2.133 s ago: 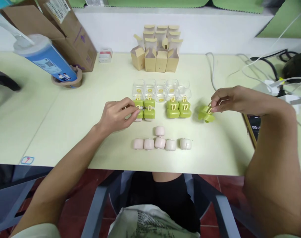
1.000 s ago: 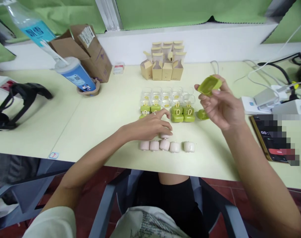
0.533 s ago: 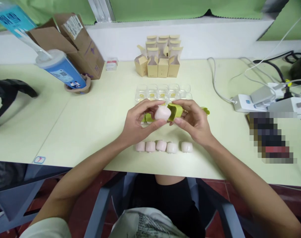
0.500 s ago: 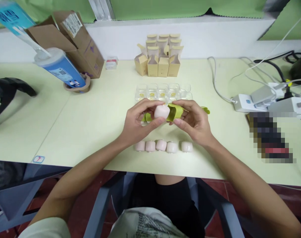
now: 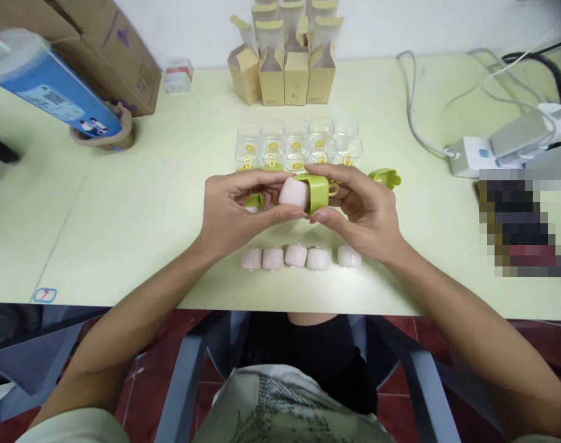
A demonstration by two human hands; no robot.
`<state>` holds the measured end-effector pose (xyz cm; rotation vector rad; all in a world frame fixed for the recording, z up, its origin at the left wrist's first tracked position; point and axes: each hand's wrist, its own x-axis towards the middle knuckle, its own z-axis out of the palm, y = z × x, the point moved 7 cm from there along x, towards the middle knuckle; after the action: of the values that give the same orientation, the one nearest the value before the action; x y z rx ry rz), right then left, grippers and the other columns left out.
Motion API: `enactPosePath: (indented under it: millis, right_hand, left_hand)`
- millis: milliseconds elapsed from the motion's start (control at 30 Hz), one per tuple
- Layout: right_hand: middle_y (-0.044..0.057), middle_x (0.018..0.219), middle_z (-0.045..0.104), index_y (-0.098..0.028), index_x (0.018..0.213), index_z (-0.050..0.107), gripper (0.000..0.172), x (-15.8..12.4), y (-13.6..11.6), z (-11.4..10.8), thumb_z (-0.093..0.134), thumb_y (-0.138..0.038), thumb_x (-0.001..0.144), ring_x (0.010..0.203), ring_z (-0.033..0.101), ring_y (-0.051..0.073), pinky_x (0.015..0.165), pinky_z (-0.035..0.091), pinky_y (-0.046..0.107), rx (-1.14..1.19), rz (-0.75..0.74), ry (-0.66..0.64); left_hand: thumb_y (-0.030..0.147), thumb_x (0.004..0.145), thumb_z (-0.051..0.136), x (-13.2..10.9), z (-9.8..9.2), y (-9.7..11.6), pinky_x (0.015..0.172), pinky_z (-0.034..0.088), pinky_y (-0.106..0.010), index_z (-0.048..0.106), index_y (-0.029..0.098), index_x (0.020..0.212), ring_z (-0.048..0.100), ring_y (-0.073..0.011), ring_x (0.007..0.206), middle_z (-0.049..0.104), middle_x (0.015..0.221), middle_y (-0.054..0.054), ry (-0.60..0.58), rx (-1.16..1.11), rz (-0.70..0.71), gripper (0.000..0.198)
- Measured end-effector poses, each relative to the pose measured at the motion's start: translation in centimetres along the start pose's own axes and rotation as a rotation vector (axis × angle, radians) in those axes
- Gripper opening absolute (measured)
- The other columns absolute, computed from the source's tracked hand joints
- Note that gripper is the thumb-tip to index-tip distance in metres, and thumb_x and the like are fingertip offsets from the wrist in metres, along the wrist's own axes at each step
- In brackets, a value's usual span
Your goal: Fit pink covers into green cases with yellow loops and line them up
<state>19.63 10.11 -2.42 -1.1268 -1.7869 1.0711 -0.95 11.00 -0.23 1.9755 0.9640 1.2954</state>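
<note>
Between the thumb and fingers of my left hand (image 5: pixel 237 209) is a small pale pink rounded block (image 5: pixel 293 194). My right hand (image 5: pixel 361 209) grips a yellow-green plastic cover (image 5: pixel 319 193) with a small loop on its right end. The block's right end sits inside the cover's open left side. Below my hands, several similar pale pink and white blocks (image 5: pixel 296 255) stand in a row. Another green piece (image 5: pixel 385 178) lies just beyond my right hand. More green pieces behind my left hand are partly hidden.
Clear plastic cases (image 5: pixel 321 146) with yellow labels stand in rows behind my hands. Farther back are open small cardboard boxes (image 5: pixel 296 77). A blue canister (image 5: pixel 54 92) and a large carton (image 5: pixel 119 55) stand at left. On the right are a power strip (image 5: pixel 474 155), cables and a pixelated object (image 5: pixel 520 221).
The pink block and the green cover have come together, the block's end now inside the cover. The head view has tilted down and moved closer to the table.
</note>
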Motion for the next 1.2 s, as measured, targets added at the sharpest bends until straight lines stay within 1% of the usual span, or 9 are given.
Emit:
enactPosePath:
  millis: [300,467,600,733,833,900,1000,1100,1200]
  right_hand:
    - [0.008,0.151,0.071,-0.037,0.155,0.068,0.071,-0.1,-0.5,-0.1,0.078,-0.072,0.095,0.133,0.072,0.038,0.103,0.068,0.055,-0.092,-0.129,0.033]
    - [0.009,0.140,0.076,-0.030,0.157,0.064,0.072,-0.5,-1.7,0.6,0.077,-0.070,0.098,0.114,0.078,0.030,0.091,0.072,0.047,-0.122,-0.464,0.096]
    - [0.010,0.135,0.077,-0.029,0.151,0.067,0.062,-0.5,-2.2,1.0,0.080,-0.062,0.100,0.114,0.078,0.030,0.086,0.072,0.044,-0.164,-0.516,0.089]
    - [0.010,0.129,0.074,-0.031,0.144,0.071,0.056,-0.4,-2.5,1.0,0.086,-0.056,0.096,0.119,0.073,0.031,0.083,0.070,0.044,-0.098,-0.500,0.057]
    - [0.009,0.133,0.073,-0.032,0.147,0.066,0.056,-0.3,-2.2,1.3,0.085,-0.050,0.098,0.116,0.074,0.028,0.082,0.070,0.041,0.013,-0.443,-0.023]
    - [0.008,0.134,0.071,-0.033,0.150,0.058,0.057,-0.1,-1.8,1.4,0.083,-0.046,0.100,0.110,0.076,0.024,0.080,0.069,0.037,0.126,-0.401,-0.039]
    - [0.001,0.115,0.069,-0.035,0.140,0.052,0.045,-0.1,-1.8,1.1,0.079,-0.038,0.104,0.089,0.074,0.015,0.072,0.067,0.030,0.274,-0.441,-0.013]
    - [-0.003,0.096,0.063,-0.031,0.114,0.057,0.020,-0.4,-1.9,1.0,0.076,-0.034,0.105,0.076,0.068,0.012,0.066,0.065,0.027,0.233,-0.524,0.032]
    - [0.000,0.101,0.067,-0.031,0.117,0.062,0.020,-0.6,-1.6,1.0,0.076,-0.037,0.105,0.080,0.071,0.014,0.068,0.069,0.030,0.178,-0.528,0.080]
  left_hand:
    - [0.066,0.092,0.084,0.0,0.5,-0.2,0.084,0.072,-0.042,0.081,0.024,0.118,0.082,-0.0200,0.094,0.082,0.104,-0.003,0.012,-0.044,-0.004,0.049]
    - [0.070,0.068,0.100,-0.1,1.2,-0.7,0.069,0.065,-0.031,0.076,0.024,0.106,0.074,-0.0145,0.081,0.075,0.097,-0.002,0.067,-0.259,0.042,0.064]
    - [0.077,0.056,0.102,-0.5,1.9,-1.0,0.065,0.060,-0.026,0.067,0.026,0.103,0.068,-0.0131,0.086,0.067,0.106,-0.002,0.076,-0.255,0.086,0.078]
    - [0.082,0.059,0.098,-0.5,1.8,-0.7,0.065,0.058,-0.027,0.065,0.030,0.115,0.065,-0.0161,0.092,0.062,0.107,-0.003,0.049,-0.210,0.164,0.083]
    - [0.076,0.070,0.098,-0.1,1.1,0.5,0.075,0.065,-0.036,0.069,0.032,0.139,0.067,-0.0277,0.119,0.063,0.130,-0.011,-0.030,-0.192,0.292,0.087]
    - [0.065,0.088,0.090,0.1,1.1,1.7,0.099,0.068,-0.049,0.072,0.035,0.144,0.064,-0.0328,0.137,0.063,0.146,-0.013,-0.122,-0.087,0.394,0.066]
    - [0.043,0.103,0.081,0.2,1.2,3.2,0.118,0.062,-0.057,0.075,0.037,0.143,0.071,-0.0304,0.137,0.073,0.146,-0.010,-0.170,0.042,0.513,0.041]
    - [0.033,0.100,0.085,0.1,1.2,3.9,0.110,0.069,-0.052,0.072,0.034,0.147,0.079,-0.0287,0.129,0.080,0.139,-0.009,-0.130,0.043,0.511,0.049]
    - [0.031,0.100,0.085,-0.2,1.3,4.1,0.103,0.073,-0.049,0.074,0.037,0.144,0.082,-0.0276,0.122,0.081,0.138,-0.006,-0.084,0.079,0.494,0.045]
